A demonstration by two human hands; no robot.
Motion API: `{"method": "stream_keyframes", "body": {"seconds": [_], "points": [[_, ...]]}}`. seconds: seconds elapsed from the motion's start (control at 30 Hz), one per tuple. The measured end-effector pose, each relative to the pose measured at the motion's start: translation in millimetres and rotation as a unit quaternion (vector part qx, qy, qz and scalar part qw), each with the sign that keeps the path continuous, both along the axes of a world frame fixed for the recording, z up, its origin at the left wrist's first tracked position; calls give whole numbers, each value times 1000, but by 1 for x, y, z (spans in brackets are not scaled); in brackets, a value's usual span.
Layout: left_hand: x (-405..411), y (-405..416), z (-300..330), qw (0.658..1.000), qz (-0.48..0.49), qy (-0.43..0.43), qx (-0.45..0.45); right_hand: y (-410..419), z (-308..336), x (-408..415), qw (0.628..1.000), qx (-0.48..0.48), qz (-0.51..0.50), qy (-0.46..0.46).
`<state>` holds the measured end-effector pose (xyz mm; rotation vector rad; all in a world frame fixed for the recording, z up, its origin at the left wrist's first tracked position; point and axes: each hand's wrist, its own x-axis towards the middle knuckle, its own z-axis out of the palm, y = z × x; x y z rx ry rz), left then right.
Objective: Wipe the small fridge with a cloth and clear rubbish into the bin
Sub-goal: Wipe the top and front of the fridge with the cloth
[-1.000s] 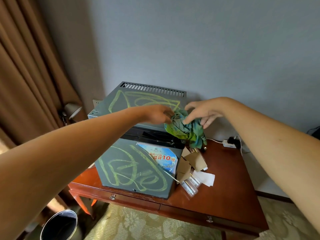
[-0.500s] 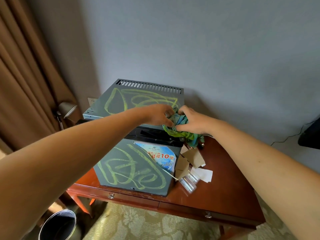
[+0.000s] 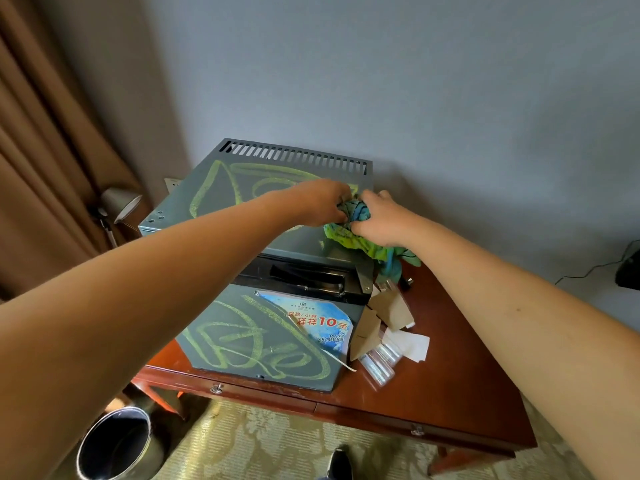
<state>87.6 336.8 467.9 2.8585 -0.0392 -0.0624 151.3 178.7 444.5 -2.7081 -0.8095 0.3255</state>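
Grey metal small fridge (image 3: 263, 216), scrawled with yellow-green chalk, sits at the wooden table's (image 3: 450, 386) back left corner. Left hand (image 3: 322, 202) and right hand (image 3: 381, 220) have closed together, bunching the green-blue cloth (image 3: 356, 233) at the fridge top's right edge; wiping can begin.

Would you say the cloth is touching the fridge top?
Touching. The head view shows the cloth bunched on the fridge top's right edge, gripped by both hands.

Fridge (image 3: 263, 271) sits on table (image 3: 450, 382). Cloth (image 3: 360, 237) on fridge's top right corner. Rubbish (image 3: 388, 327) just right of fridge. Bin (image 3: 117, 445) on floor, front-left of fridge.
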Motion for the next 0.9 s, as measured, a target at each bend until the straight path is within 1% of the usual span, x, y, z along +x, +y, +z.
{"method": "stream_keyframes", "body": {"seconds": [0.27,0.43,0.57,0.77,0.9], "points": [[62,19,-3,998,40,13,-49,28,4,75,999,-6,-5,37],[104,33,-1,996,60,34,-64,39,5,114,998,19,-18,59],[128,39,1,993,79,27,-78,48,6,137,996,39,-37,65],[133,41,3,991,89,36,-92,50,8,139,993,48,-56,87],[119,32,7,994,74,49,-58,43,11,117,993,29,-69,94]]}}
